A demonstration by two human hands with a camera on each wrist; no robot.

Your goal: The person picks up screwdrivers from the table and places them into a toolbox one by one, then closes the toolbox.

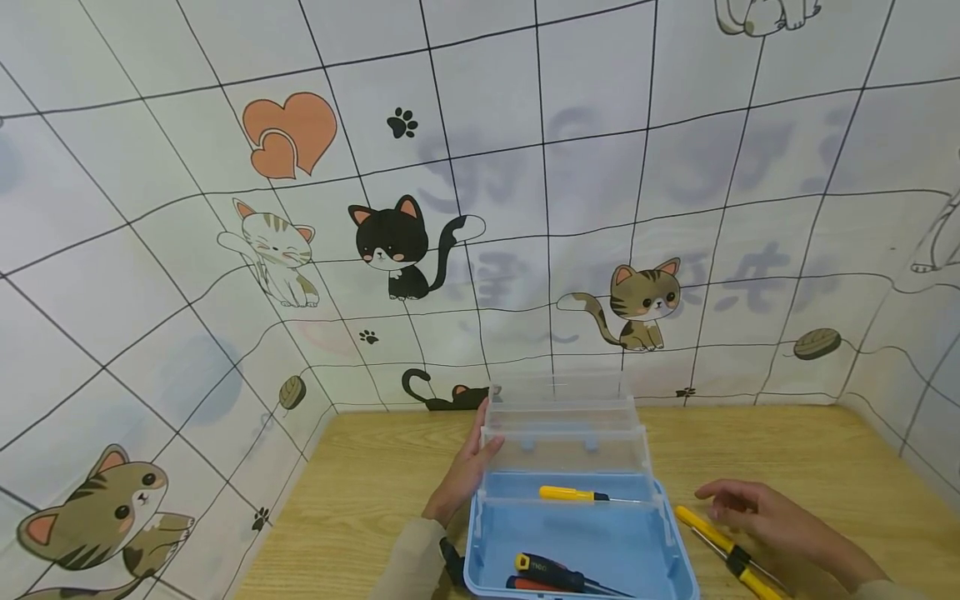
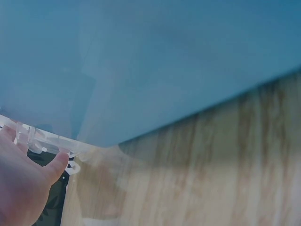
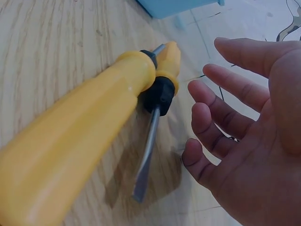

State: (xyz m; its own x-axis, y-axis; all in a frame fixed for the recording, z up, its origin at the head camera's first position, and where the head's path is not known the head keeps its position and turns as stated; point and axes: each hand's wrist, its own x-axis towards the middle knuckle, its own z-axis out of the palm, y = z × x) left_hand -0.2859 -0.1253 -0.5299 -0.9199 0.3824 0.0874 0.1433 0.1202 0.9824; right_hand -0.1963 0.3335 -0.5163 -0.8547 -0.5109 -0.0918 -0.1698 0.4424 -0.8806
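Observation:
A blue toolbox [image 1: 600,537] with its clear lid [image 1: 562,454] raised stands on the table. My left hand [image 1: 459,479] holds the lid's left edge, thumb on the near side and fingers partly hidden behind. Inside the box lie a yellow screwdriver [image 1: 567,494] at the back, a black-and-yellow screwdriver [image 1: 551,571] and a red handle [image 1: 528,583] in front. Right of the box, my right hand [image 1: 776,517] hovers with loosely bent fingers, holding nothing. Beside it on the table are two yellow screwdrivers lying head to tail, one with a flat blade [image 3: 145,174] and one with a large handle [image 3: 75,141].
The wooden table [image 1: 375,467] meets a wall covering [image 1: 495,192] with cat drawings close behind the box. A black object [image 1: 452,560] lies at the box's left side, partly hidden by my left sleeve [image 1: 412,558].

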